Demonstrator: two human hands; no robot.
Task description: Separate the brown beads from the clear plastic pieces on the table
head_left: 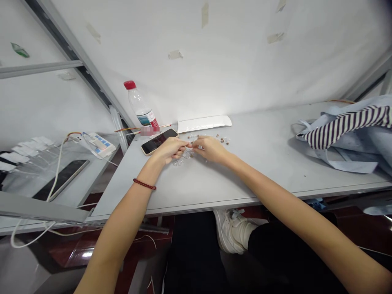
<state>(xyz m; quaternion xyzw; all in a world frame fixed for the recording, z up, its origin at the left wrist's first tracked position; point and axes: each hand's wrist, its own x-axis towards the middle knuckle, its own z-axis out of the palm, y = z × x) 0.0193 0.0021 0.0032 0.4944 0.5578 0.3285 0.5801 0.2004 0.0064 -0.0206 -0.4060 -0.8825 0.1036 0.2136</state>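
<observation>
My left hand (170, 150) and my right hand (210, 149) meet at the fingertips above a scatter of small clear plastic pieces (183, 156) on the white table (245, 175). Anything held between the fingertips is too small to make out. Small brown-and-clear pieces (222, 139) lie just beyond my right hand. A black smartphone (159, 141) lies next to my left hand, and a red bead bracelet (144, 184) circles my left wrist.
A red-capped water bottle (141, 105) and a white paper envelope (203, 123) stand along the wall. Striped cloth and a blue garment (346, 132) lie at the table's right. To the left, a lower shelf holds a power strip (98, 145) and a tablet (61, 179).
</observation>
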